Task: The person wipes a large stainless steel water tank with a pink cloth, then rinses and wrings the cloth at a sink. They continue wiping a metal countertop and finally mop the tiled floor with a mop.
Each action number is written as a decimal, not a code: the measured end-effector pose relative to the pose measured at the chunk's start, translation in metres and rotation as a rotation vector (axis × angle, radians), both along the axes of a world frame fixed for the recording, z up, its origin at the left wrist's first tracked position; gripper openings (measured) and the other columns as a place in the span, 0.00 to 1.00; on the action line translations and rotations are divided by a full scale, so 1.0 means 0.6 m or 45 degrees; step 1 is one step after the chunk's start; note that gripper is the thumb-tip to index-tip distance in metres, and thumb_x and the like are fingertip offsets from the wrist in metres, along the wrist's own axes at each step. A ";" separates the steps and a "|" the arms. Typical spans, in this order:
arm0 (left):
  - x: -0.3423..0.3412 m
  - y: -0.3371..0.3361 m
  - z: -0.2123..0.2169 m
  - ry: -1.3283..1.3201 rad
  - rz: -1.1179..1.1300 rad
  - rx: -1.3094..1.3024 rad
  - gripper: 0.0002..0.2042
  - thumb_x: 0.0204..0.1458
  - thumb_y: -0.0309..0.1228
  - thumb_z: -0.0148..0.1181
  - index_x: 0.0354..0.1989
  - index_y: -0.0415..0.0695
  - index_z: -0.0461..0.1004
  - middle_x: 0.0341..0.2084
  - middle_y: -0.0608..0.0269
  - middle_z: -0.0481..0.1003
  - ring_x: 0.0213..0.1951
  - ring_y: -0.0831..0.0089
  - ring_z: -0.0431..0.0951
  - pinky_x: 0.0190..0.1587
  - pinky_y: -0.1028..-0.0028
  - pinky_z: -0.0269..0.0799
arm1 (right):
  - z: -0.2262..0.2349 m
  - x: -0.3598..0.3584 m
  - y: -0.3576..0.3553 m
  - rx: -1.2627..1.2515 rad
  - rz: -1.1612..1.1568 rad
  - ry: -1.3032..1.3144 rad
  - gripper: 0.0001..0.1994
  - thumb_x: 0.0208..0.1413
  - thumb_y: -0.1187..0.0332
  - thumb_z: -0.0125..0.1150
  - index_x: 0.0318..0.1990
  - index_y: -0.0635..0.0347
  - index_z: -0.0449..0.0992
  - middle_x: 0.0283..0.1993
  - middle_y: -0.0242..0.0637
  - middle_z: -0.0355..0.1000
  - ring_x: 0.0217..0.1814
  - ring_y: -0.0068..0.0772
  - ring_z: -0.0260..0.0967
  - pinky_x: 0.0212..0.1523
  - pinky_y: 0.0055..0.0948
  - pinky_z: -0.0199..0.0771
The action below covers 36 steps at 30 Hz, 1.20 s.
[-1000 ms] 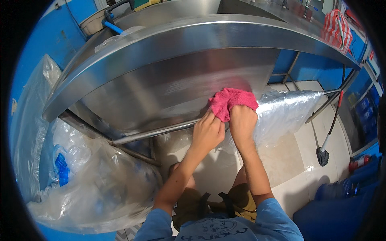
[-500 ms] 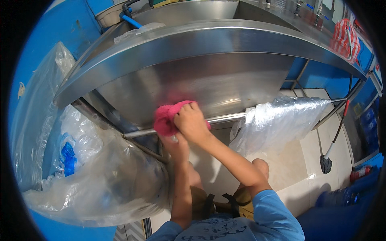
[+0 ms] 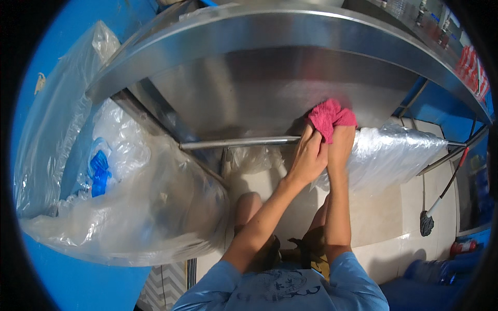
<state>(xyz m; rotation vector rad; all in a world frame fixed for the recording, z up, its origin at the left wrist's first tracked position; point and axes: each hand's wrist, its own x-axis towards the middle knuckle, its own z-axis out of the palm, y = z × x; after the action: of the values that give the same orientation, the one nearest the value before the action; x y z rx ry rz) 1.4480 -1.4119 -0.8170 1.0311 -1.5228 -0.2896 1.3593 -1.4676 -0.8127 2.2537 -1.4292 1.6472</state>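
A crumpled pink cloth [image 3: 328, 115] is bunched in both my hands in front of the steel side of a large sink [image 3: 233, 98], just above its lower metal rail [image 3: 238, 142]. My left hand [image 3: 310, 153] grips the cloth's lower left part with bent fingers. My right hand [image 3: 341, 142] is closed on its right side, with the cloth draped over the fingers and hiding most of them. Beside my right hand, clear plastic sheets [image 3: 394, 155] hang over the rail.
A big clear plastic bag [image 3: 145, 223] stands at the left, with other plastic and a blue piece [image 3: 99, 173] in it. On the right a mop [image 3: 427, 223] rests on the tiled floor. A red-striped bag [image 3: 471, 72] hangs at the far right.
Both hands have moved right along the sink's side with the pink cloth, from the rail's left part to beside the hanging plastic. The view has shifted slightly too.
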 end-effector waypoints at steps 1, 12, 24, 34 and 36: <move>0.008 0.005 0.006 0.040 -0.051 -0.061 0.16 0.51 0.21 0.52 0.50 0.34 0.68 0.52 0.42 0.65 0.54 0.47 0.67 0.58 0.62 0.61 | 0.011 0.008 0.005 0.045 0.039 -0.090 0.14 0.45 0.62 0.62 0.34 0.63 0.71 0.37 0.48 0.68 0.43 0.55 0.64 0.43 0.45 0.61; 0.147 0.030 -0.021 0.128 0.581 -0.200 0.16 0.61 0.32 0.48 0.51 0.32 0.69 0.42 0.42 0.74 0.52 0.50 0.71 0.55 0.60 0.61 | 0.055 0.181 -0.026 -0.786 0.616 0.588 0.14 0.41 0.64 0.58 0.33 0.63 0.79 0.48 0.39 0.70 0.57 0.44 0.61 0.63 0.44 0.57; 0.151 0.102 -0.034 -0.418 0.733 0.288 0.10 0.54 0.31 0.55 0.31 0.34 0.73 0.38 0.35 0.72 0.45 0.39 0.69 0.54 0.50 0.62 | 0.013 0.150 -0.004 -0.784 0.878 0.902 0.19 0.42 0.68 0.57 0.45 0.64 0.75 0.48 0.35 0.73 0.58 0.35 0.66 0.69 0.37 0.54; 0.003 -0.005 0.100 -0.694 0.366 -0.170 0.18 0.54 0.31 0.53 0.48 0.30 0.68 0.46 0.38 0.70 0.54 0.43 0.67 0.66 0.54 0.51 | 0.062 -0.008 -0.052 -0.683 0.039 0.235 0.17 0.50 0.64 0.57 0.48 0.59 0.74 0.53 0.47 0.69 0.54 0.59 0.64 0.62 0.51 0.57; -0.056 -0.032 0.127 -0.702 0.323 -0.154 0.15 0.49 0.29 0.54 0.43 0.31 0.71 0.42 0.38 0.71 0.52 0.45 0.69 0.66 0.53 0.52 | 0.081 -0.060 -0.086 -0.689 -0.008 0.172 0.16 0.52 0.63 0.57 0.47 0.59 0.75 0.51 0.48 0.71 0.54 0.60 0.64 0.59 0.50 0.59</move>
<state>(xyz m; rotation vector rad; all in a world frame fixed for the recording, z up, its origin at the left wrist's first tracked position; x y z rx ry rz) 1.4146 -1.4309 -0.7407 1.2542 -1.8416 0.2874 1.3230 -1.5190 -0.7640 1.9949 -0.8266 1.5950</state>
